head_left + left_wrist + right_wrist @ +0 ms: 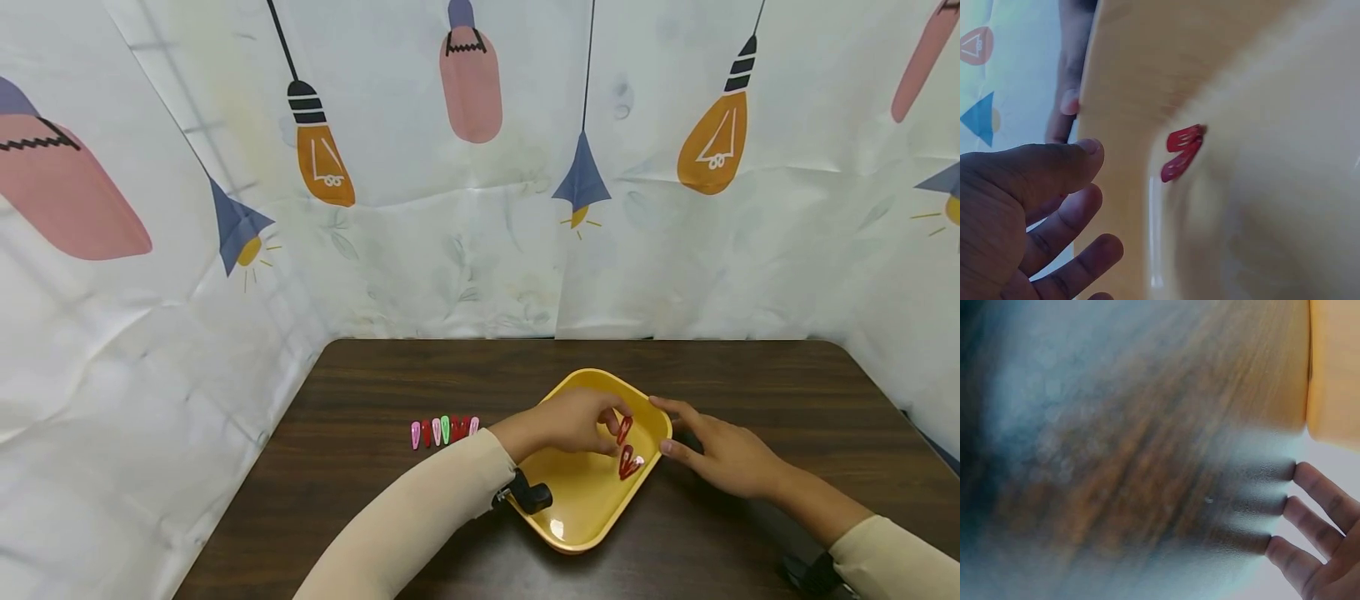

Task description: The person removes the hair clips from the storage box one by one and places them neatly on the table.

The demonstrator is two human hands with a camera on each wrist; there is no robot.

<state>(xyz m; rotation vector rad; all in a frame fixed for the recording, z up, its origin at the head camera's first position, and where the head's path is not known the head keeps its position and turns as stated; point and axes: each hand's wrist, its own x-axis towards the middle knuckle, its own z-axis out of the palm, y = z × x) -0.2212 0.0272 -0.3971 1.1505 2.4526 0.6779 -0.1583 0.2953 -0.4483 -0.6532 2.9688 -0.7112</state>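
Observation:
Over a yellow tray (573,504), my left hand (577,419) pinches a red hair clip (625,429) between thumb and fingers; in the left wrist view that clip is mostly hidden behind the thumb. Two more red hair clips (1182,153) lie in the tray, forming a V near its right wall. At the tray's right corner, my right hand (731,454) rests with its fingers extended and spread, the index fingertip and thumb touching the rim. Its other fingertips (1279,544) come down on the tabletop in the right wrist view.
A row of several hair clips in pink, red and green (445,430) lies left of the tray, partly behind the left forearm. The dark wooden table (360,500) carries everything. A patterned white cloth (465,275) hangs behind it and along the left side.

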